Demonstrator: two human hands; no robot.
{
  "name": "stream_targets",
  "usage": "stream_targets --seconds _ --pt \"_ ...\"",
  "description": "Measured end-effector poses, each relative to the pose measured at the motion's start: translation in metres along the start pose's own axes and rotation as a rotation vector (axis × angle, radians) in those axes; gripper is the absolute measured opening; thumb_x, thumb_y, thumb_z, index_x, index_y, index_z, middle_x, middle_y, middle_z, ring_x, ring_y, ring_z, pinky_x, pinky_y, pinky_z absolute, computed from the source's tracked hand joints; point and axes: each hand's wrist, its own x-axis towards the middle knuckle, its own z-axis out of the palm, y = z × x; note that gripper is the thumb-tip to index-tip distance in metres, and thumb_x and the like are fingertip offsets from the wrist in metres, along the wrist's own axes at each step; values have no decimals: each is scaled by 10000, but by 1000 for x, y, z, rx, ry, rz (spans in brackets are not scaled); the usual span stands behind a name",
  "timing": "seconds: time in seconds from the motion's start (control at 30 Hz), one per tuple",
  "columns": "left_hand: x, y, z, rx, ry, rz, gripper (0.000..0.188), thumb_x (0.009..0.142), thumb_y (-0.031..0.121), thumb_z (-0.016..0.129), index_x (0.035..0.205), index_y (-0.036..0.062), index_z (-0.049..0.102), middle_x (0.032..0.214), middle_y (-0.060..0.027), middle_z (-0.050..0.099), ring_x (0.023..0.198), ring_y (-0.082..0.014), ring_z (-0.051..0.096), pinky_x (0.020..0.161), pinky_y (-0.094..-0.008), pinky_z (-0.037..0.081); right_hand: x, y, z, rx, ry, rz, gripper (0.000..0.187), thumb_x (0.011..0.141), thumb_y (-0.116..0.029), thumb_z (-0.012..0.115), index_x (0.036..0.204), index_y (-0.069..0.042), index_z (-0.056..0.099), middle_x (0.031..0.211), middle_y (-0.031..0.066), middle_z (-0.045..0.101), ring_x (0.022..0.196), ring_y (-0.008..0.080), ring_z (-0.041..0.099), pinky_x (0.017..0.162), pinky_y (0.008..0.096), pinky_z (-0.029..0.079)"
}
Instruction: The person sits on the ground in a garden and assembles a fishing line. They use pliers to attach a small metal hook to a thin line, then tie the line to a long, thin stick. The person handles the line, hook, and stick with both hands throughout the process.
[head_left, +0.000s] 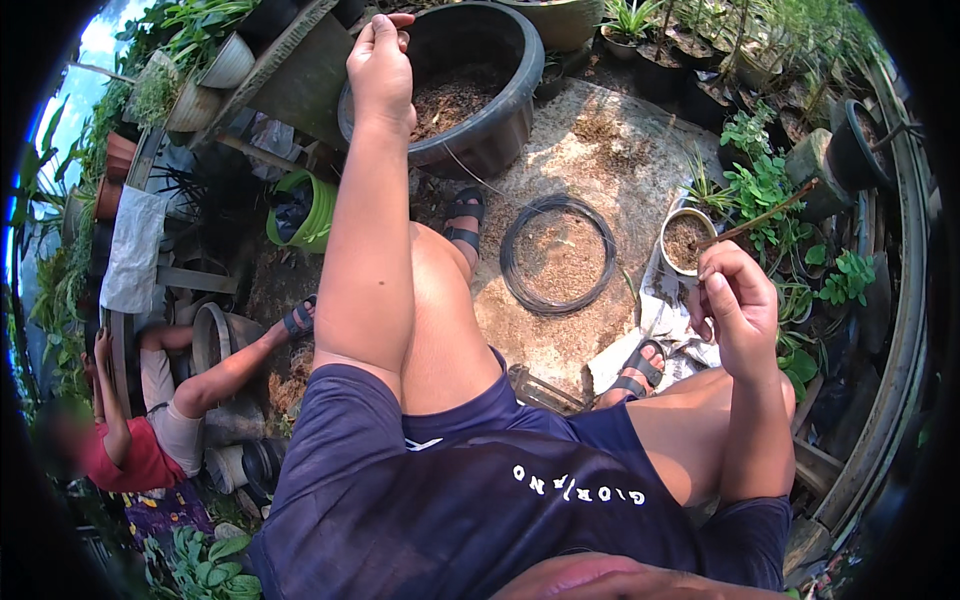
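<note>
My left hand [382, 70] is raised in front of the large black tub [490, 140]. Its fingers are curled and pressed together, and whatever they may hold is too small to make out. Dark soil lies inside the tub, and a thin wire runs down its outer side. My right hand [738, 305], over my right knee, pinches a thin brown stick [775, 212] that slants up to the right. Just beyond that hand stands a small pale pot [686, 242] of soil. Between my feet, a coil of dark wire [511, 255] lies flat on the ground.
Potted plants [765, 160] crowd the right side. A lime-green container [305, 210] stands left of the tub. White sacking [665, 335] lies by my right sandal [640, 368]. At the left, another person in a red shirt [135, 455] sits with a leg stretched toward me.
</note>
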Motion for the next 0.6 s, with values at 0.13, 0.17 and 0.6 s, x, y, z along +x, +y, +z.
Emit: stream_targets --seconds 0.13,0.17,0.6 --pt "-58 30 35 101 -427 170 319 1031 255 573 816 40 669 759 52 550 706 -22 435 622 -206 315 0 -4 5 260 60 27 124 1025 -115 546 1008 8 560 922 51 523 582 87 537 421 213 390" --pt "-72 31 43 97 -562 234 307 1024 237 582 814 28 663 766 39 554 702 -32 447 631 -208 324 0 -6 7 284 47 24 123 1024 -117 551 1016 5 563 929 51 530 589 87 540 425 213 394" --pt "-148 53 79 62 -1043 457 248 963 197 638 840 -16 673 848 -69 566 736 -133 529 634 -267 411 7 -16 31 393 -72 -3 124 1027 -129 562 1065 -12 578 827 -5 527 559 41 448 457 196 309"
